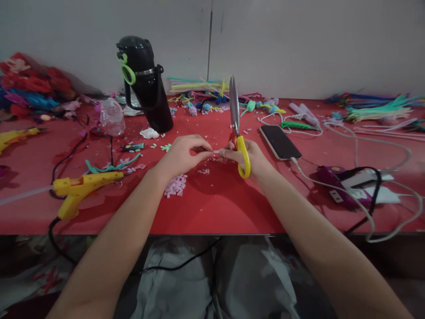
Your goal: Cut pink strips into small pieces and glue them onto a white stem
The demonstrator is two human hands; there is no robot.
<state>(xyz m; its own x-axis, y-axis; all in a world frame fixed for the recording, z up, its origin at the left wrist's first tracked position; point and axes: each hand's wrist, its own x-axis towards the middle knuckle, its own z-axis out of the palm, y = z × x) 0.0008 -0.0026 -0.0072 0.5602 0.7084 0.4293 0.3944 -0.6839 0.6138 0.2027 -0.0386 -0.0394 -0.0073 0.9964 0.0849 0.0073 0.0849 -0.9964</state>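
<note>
My left hand [186, 153] is closed in a pinch on one end of a short pale pink strip [215, 152], just above the red table [215, 208]. My right hand [249, 157] pinches the strip's other end while its fingers go through the yellow handles of a pair of scissors [236, 128]. The scissor blades stand upright and closed, pointing away from me. A small heap of pink cut bits [175, 185] lies under my left wrist, and more crumbs lie below the strip.
A yellow glue gun [78, 188] with cord lies at left. A black flask [146, 84] stands behind, next to a crumpled plastic bottle [111, 117]. A phone [280, 141] on a cable lies at right, beside a purple glue gun [335, 186] and power strip. Pipe cleaners line the back.
</note>
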